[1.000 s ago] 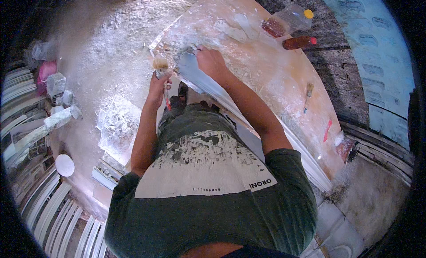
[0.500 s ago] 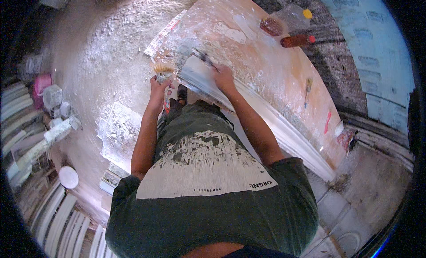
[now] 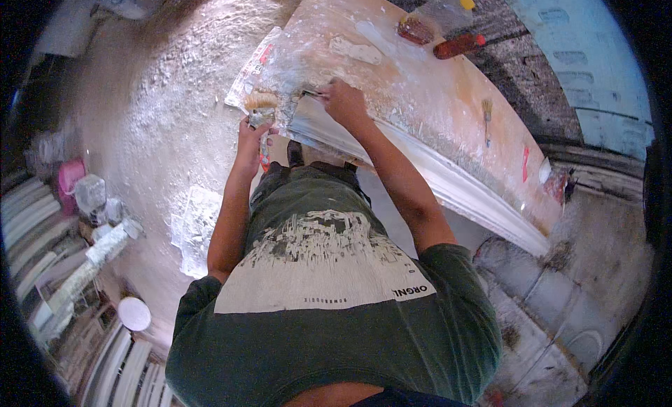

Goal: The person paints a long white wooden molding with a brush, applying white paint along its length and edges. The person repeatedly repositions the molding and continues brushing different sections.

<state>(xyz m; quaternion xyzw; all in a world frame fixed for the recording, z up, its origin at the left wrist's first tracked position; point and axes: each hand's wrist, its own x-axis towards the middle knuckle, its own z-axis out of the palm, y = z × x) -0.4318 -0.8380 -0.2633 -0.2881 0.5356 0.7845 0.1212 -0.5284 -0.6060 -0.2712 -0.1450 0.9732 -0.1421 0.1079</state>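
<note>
My left hand (image 3: 250, 142) is closed around the handle of a wide paintbrush (image 3: 261, 101), its pale bristles pointing away from me beside the table's left end. In my right hand (image 3: 343, 102) is a thin, dark-tipped tool (image 3: 310, 93), gripped over the left end of a long white moulding (image 3: 462, 193). The fingers hide most of this tool, so its exact kind does not show. Along the near edge of a stained, splattered table (image 3: 427, 92) the moulding runs off to the right.
Two bottles of reddish-brown liquid, a large one with a yellow cap (image 3: 441, 18) and a small red-capped one (image 3: 455, 47), lie at the far edge. A second brush (image 3: 487, 120) rests to the right. White strips (image 3: 28, 214) and a pink container (image 3: 71, 185) are at left.
My right hand has shifted slightly left and away from me with its tool. My left hand still holds the paintbrush nearly in place. The whole view has turned a little.
</note>
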